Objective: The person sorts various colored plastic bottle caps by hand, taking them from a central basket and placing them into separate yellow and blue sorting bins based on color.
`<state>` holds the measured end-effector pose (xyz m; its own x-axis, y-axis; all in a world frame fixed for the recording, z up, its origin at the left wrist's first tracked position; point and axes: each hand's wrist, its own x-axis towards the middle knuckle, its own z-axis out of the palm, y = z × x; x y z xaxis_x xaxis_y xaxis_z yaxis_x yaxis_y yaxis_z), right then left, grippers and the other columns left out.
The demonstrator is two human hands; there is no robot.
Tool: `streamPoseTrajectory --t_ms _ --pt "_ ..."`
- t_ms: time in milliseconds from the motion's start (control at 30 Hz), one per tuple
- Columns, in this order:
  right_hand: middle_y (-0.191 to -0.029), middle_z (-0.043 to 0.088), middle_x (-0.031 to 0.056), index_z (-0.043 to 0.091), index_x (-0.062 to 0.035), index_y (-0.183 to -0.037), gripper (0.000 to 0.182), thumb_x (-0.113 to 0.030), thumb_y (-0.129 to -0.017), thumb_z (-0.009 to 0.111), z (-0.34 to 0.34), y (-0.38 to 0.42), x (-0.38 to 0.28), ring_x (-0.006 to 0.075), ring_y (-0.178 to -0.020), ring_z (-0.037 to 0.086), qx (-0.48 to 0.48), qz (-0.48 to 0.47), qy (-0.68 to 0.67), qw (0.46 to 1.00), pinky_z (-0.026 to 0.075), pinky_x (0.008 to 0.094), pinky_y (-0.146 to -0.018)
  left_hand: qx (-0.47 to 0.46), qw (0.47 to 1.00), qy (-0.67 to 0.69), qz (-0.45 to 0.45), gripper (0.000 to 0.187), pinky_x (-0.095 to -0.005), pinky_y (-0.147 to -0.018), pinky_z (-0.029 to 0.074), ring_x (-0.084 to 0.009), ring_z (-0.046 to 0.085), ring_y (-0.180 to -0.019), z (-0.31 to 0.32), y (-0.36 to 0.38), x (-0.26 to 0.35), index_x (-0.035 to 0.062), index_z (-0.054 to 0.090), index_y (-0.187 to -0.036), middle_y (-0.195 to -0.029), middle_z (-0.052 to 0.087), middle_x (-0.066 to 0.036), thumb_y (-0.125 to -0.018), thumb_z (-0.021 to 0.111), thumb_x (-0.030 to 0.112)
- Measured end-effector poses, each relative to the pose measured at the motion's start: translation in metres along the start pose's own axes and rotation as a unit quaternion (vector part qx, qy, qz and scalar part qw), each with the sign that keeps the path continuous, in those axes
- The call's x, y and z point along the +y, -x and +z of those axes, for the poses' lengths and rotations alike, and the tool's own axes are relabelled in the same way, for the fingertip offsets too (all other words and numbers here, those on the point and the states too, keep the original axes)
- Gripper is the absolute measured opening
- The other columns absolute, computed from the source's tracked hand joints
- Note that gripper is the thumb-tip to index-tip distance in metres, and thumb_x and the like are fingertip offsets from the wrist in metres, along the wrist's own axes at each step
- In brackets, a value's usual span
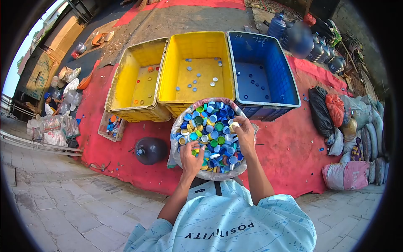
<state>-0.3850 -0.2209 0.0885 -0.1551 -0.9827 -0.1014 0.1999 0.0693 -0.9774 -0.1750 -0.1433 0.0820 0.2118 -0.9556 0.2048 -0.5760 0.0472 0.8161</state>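
A round container lined with a pale sack (173, 148) is in front of my body, heaped with plastic bottle caps (215, 135) in blue, green, yellow and white. My left hand (192, 159) rests at the near left of the heap, fingers apart, with no cap plainly held. At the right side of the heap, my right hand (246, 136) pinches a cream-white bottle cap (234, 126) between thumb and fingers. Beyond the sack stand a narrow yellow bin (126, 86), a wider yellow bin (199, 46) and a blue bin (275, 69), each with scattered caps on its floor.
A crate of caps (119, 135) and a dark round jug (151, 151) are on the red mat (289, 159) at left. Filled sacks (346, 174) and bags line the right side. Large blue bottles (317, 51) stand far right. Another person (51, 105) is at far left.
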Motion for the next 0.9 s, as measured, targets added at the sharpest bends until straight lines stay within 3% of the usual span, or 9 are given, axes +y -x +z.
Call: streamPoseTrajectory --t_ms 67,167,200,300,467,600,767,900 --pt "-0.096 0.063 0.0063 0.060 -0.0035 -0.114 0.027 -0.019 -0.092 0.053 -0.007 0.019 0.000 0.0185 -0.080 0.062 0.000 0.055 -0.172 0.983 0.052 0.0345 -0.074 -0.043 0.999 0.012 0.004 0.033 -0.0403 -0.084 0.043 -0.0265 0.055 -0.093 0.007 -0.007 0.000 0.0049 0.062 -0.104 -0.093 0.066 -0.006 -0.078 0.078 0.016" --pt "-0.091 0.064 0.0044 0.060 -0.0070 -0.106 0.023 -0.024 -0.090 0.058 -0.018 0.048 -0.011 0.0181 -0.075 0.062 0.051 0.199 -0.343 0.917 0.051 0.0326 -0.068 -0.062 0.995 -0.019 0.075 0.035 -0.0415 -0.085 0.042 -0.0270 0.055 -0.094 0.019 -0.019 0.001 0.0056 0.062 -0.106 -0.094 0.066 -0.006 -0.076 0.079 0.016" --pt "-0.085 0.062 0.0014 0.059 -0.0092 -0.102 0.021 -0.026 -0.090 0.060 -0.017 0.054 -0.011 0.0171 -0.071 0.061 0.094 0.222 -0.342 0.908 0.047 0.0302 -0.060 -0.065 0.993 -0.034 0.090 0.039 -0.0421 -0.086 0.042 -0.0274 0.055 -0.095 0.023 -0.022 0.001 0.0059 0.063 -0.108 -0.096 0.067 -0.007 -0.075 0.080 0.018" --pt "-0.083 0.061 0.0000 0.059 -0.0089 -0.099 0.022 -0.028 -0.089 0.062 -0.024 0.073 -0.004 0.0143 -0.066 0.057 0.076 0.213 -0.361 0.905 0.044 0.0270 -0.056 -0.077 0.990 -0.073 0.098 0.044 -0.0418 -0.087 0.041 -0.0276 0.055 -0.096 0.033 -0.030 0.002 0.0062 0.063 -0.112 -0.097 0.067 -0.007 -0.074 0.080 0.020" --pt "-0.076 0.056 -0.0026 0.057 -0.0104 -0.097 0.015 -0.023 -0.091 0.062 -0.021 0.092 -0.008 0.0108 -0.064 0.056 0.107 0.178 -0.279 0.938 0.042 0.0254 -0.052 -0.105 0.979 -0.082 0.155 0.051 -0.0407 -0.089 0.040 -0.0250 0.055 -0.095 0.045 -0.043 -0.007 0.0084 0.063 -0.120 -0.109 0.070 -0.006 -0.073 0.080 0.020" --pt "-0.071 0.056 -0.0001 0.058 -0.0076 -0.094 0.015 -0.020 -0.091 0.065 -0.022 0.096 0.002 0.0106 -0.058 0.055 0.113 0.152 -0.234 0.954 0.042 0.0252 -0.050 -0.133 0.974 -0.103 0.152 0.051 -0.0403 -0.091 0.039 -0.0234 0.056 -0.096 0.044 -0.050 -0.001 0.0107 0.064 -0.122 -0.105 0.071 -0.002 -0.074 0.078 0.017" --pt "-0.073 0.057 0.0004 0.059 -0.0063 -0.094 0.014 -0.016 -0.090 0.067 -0.019 0.099 0.005 0.0093 -0.057 0.054 0.098 0.138 -0.176 0.970 0.041 0.0246 -0.050 -0.137 0.969 -0.110 0.174 0.046 -0.0408 -0.092 0.038 -0.0250 0.055 -0.098 0.047 -0.052 -0.003 0.0094 0.065 -0.117 -0.105 0.070 -0.004 -0.074 0.079 0.018" --pt "-0.073 0.059 0.0005 0.060 -0.0046 -0.099 0.017 -0.012 -0.087 0.070 -0.017 0.100 0.007 0.0084 -0.062 0.057 0.089 0.103 -0.011 0.991 0.044 0.0240 -0.054 -0.099 0.970 -0.103 0.196 0.039 -0.0398 -0.088 0.042 -0.0239 0.058 -0.096 0.044 -0.049 0.001 0.0076 0.065 -0.114 -0.103 0.068 -0.007 -0.078 0.076 0.016"
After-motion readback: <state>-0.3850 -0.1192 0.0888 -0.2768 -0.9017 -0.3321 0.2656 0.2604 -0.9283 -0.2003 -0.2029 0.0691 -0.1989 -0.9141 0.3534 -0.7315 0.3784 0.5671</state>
